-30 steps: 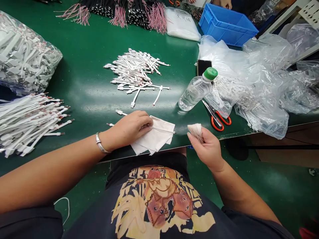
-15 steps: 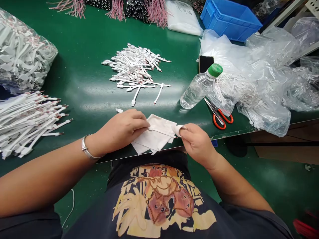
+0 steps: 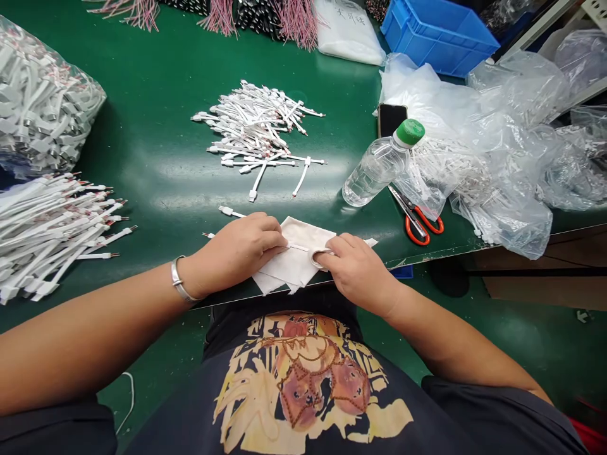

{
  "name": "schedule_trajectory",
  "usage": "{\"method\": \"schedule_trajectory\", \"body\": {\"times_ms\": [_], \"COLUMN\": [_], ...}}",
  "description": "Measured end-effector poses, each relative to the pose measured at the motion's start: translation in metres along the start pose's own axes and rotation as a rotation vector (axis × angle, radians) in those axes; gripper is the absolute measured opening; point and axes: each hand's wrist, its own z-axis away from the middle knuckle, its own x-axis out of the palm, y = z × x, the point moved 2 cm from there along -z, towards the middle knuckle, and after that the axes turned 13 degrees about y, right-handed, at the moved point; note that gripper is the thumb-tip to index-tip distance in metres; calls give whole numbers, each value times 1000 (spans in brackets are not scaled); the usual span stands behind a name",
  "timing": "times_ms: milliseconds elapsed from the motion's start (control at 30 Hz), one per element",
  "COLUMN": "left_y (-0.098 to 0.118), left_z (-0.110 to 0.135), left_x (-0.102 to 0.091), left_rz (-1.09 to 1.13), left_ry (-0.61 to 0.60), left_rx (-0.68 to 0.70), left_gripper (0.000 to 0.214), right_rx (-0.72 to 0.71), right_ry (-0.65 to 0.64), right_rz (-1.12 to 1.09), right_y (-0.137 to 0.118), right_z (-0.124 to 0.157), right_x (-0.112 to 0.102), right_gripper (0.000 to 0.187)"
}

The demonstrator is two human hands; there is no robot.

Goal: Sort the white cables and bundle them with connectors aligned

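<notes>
A white cloth [image 3: 298, 259] lies at the near edge of the green table [image 3: 161, 151]. A thin white cable [image 3: 296, 247] lies across it. My left hand [image 3: 241, 249] rests knuckles-up on the cloth's left side, fingers curled down on the cable. My right hand [image 3: 353, 268] is closed round a small white wad [image 3: 317, 256] and presses it onto the cable, a little right of the left fingertips. Two more white cable ends [image 3: 226, 211] stick out from behind my left hand.
A heap of short white cables [image 3: 258, 129] lies mid-table. More cables [image 3: 52, 234] and a filled bag [image 3: 42, 107] are at left. A clear bottle [image 3: 379, 165], scissors [image 3: 417, 218], a phone [image 3: 391, 118], crumpled plastic bags [image 3: 497, 151] and a blue bin [image 3: 439, 31] stand right.
My right hand, carrying the wad, has come in from off the table's right edge and down onto the cable on the cloth. My left hand has stayed in place.
</notes>
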Motion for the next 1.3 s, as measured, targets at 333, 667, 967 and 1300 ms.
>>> {"method": "schedule_trajectory", "body": {"times_ms": [333, 667, 967, 1300], "left_y": [2, 5, 27, 44], "left_z": [-3, -2, -15, 0], "left_x": [-1, -3, -5, -13], "left_rz": [-24, -87, -355, -305], "left_ry": [-3, -62, -150, -33], "left_rx": [7, 43, 184, 62], "left_gripper": [27, 26, 15, 8], "right_rx": [-122, 221, 256, 293], "right_ry": [39, 113, 257, 265], "right_rz": [67, 88, -167, -288], "right_y": [-4, 25, 26, 30], "right_z": [-15, 39, 4, -3], "right_x": [7, -12, 5, 21], "right_gripper": [23, 30, 27, 12]}}
